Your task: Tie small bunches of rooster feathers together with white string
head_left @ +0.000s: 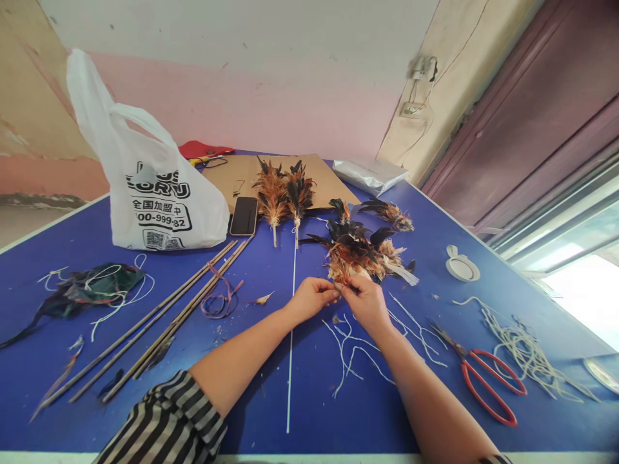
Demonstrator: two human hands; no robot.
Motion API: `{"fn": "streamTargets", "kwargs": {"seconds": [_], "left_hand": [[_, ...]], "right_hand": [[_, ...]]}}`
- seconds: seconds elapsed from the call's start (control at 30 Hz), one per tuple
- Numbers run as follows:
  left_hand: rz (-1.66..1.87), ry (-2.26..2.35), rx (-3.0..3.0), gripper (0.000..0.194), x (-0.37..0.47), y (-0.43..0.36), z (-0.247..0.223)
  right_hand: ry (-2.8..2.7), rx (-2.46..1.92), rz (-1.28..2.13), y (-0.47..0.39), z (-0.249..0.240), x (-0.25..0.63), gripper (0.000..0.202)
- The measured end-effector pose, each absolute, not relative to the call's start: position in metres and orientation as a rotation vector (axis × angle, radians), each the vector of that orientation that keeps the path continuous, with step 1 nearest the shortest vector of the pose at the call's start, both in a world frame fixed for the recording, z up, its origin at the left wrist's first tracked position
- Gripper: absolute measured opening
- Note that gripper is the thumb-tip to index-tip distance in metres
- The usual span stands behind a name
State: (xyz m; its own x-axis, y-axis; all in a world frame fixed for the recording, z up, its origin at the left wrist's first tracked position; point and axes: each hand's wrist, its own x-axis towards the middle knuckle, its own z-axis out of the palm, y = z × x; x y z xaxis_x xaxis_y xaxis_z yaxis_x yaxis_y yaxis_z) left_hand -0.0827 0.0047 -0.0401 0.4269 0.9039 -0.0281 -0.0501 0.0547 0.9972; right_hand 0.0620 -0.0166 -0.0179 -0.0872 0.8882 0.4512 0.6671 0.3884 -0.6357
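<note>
My left hand (315, 300) and my right hand (365, 301) meet over the middle of the blue table, thumbs and fingers pinched together. Between the fingertips is a small brown feather (341, 278), mostly covered by the fingers. Right behind them lies a pile of black, brown and tan feathers (355, 248). Two bound feather bunches (273, 200) with short stems rest farther back, side by side. Loose white strings (355, 348) are spread under and beside my right forearm. Red-handled scissors (476, 367) lie open to the right.
A white plastic bag (164, 193) stands at the left, beside a phone (244, 216). Thin sticks (169, 316) and a purple cord (220, 303) lie left of my arm. At the right are a tape roll (462, 267) and tangled string (520, 345). Cardboard (232, 171) lies behind.
</note>
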Motion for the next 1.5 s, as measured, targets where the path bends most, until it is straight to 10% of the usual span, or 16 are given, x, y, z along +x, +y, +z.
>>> {"fn": "streamTargets", "kwargs": {"seconds": [0.57, 0.77, 1.5], "left_hand": [[0.947, 0.944, 1.192, 0.019, -0.082, 0.005, -0.041], [0.868, 0.771, 0.587, 0.02, -0.087, 0.008, -0.037], [1.155, 0.824, 0.403, 0.009, -0.098, 0.027, -0.042]], "right_hand": [[-1.803, -1.383, 0.264, -0.017, -0.02, 0.061, 0.017], [-1.99, -1.42, 0.033, -0.016, -0.021, 0.06, 0.042], [-2.032, -1.756, -0.014, 0.004, -0.014, 0.076, 0.018]]}}
